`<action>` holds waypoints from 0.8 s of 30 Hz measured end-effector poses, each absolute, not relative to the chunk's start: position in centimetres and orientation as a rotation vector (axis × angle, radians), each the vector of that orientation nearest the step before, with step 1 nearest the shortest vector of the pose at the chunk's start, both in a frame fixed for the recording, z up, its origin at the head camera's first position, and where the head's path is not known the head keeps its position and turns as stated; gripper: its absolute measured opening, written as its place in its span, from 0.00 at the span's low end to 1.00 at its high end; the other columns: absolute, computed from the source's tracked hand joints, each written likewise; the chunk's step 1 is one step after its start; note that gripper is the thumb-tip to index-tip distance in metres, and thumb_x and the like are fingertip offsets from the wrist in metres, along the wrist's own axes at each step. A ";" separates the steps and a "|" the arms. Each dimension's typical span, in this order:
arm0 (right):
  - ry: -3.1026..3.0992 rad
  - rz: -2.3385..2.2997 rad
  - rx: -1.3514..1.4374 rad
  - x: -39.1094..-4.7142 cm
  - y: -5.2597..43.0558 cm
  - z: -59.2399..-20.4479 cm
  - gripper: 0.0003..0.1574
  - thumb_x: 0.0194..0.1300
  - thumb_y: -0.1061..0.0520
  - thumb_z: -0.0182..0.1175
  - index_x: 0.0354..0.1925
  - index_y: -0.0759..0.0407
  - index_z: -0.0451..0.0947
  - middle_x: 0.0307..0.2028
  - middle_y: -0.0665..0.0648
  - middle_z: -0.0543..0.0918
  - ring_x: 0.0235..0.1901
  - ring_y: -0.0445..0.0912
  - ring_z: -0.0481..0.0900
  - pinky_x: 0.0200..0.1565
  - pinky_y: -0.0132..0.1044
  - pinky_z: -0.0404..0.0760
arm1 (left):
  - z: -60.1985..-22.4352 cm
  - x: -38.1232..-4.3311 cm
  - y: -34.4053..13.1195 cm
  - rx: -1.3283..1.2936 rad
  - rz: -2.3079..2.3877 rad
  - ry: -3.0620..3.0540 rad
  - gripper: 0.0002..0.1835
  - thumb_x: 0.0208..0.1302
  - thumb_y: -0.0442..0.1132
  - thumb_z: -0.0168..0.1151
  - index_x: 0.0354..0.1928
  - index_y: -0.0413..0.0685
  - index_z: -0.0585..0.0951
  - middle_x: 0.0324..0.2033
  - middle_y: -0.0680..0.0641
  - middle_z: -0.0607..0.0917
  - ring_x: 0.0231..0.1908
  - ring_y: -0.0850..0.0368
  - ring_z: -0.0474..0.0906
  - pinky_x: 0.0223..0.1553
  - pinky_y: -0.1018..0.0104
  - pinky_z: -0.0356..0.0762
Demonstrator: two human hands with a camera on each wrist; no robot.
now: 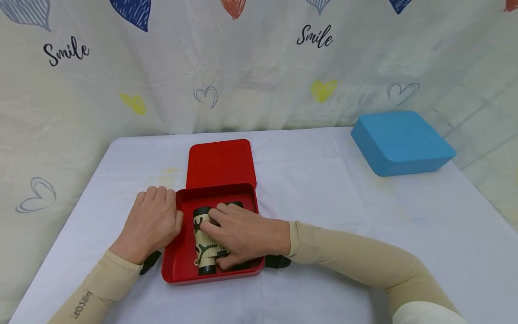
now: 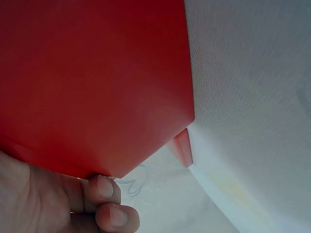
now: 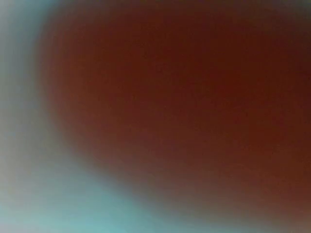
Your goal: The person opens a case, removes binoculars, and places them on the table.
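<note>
A red box [image 1: 171, 265] lies open on the table, its lid [image 1: 221, 163] folded back flat behind it. My left hand [image 1: 153, 221] grips the box's left wall with the thumb over the rim. In the left wrist view curled fingers [image 2: 104, 189] show at the edge of the red outer wall. Inside the box lie camouflage-patterned binoculars [image 1: 206, 247], one barrel in plain sight. My right hand [image 1: 243, 231] reaches in from the right and holds them, covering most of the other barrel. The right wrist view is a dark red blur.
A blue box [image 1: 404, 139], closed, stands at the back right of the white-covered table [image 1: 323, 189]. A printed cloth [image 1: 263, 67] hangs behind the table. Dark pieces [image 1: 277, 261] show beside the red box, close to both wrists.
</note>
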State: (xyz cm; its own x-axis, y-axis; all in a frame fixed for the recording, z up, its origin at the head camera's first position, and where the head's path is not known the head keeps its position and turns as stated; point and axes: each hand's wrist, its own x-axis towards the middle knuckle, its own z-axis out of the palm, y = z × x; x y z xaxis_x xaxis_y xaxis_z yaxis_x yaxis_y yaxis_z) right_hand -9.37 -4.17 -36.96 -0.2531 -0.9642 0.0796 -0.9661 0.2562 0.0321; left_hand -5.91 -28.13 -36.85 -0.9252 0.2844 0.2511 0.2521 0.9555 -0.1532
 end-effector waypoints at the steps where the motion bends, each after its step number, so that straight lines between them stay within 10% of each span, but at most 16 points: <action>1: -2.423 0.036 1.869 -9.4 -4.2 -36.9 0.37 0.59 0.30 0.66 0.55 0.49 0.69 0.43 0.48 0.77 0.41 0.39 0.69 0.42 0.30 0.72 | -36.8 -5.9 -28.1 -0.397 0.175 -2.835 0.12 0.58 0.38 0.63 0.30 0.38 0.71 0.22 0.42 0.70 0.26 0.50 0.65 0.30 0.60 0.63; 24: -2.415 0.105 1.820 -9.7 -3.9 -34.8 0.34 0.57 0.33 0.67 0.54 0.47 0.69 0.44 0.48 0.76 0.42 0.39 0.68 0.42 0.30 0.72 | -36.8 -5.8 -28.1 -0.400 0.175 -2.822 0.12 0.59 0.38 0.62 0.29 0.39 0.70 0.22 0.42 0.69 0.27 0.49 0.65 0.31 0.60 0.61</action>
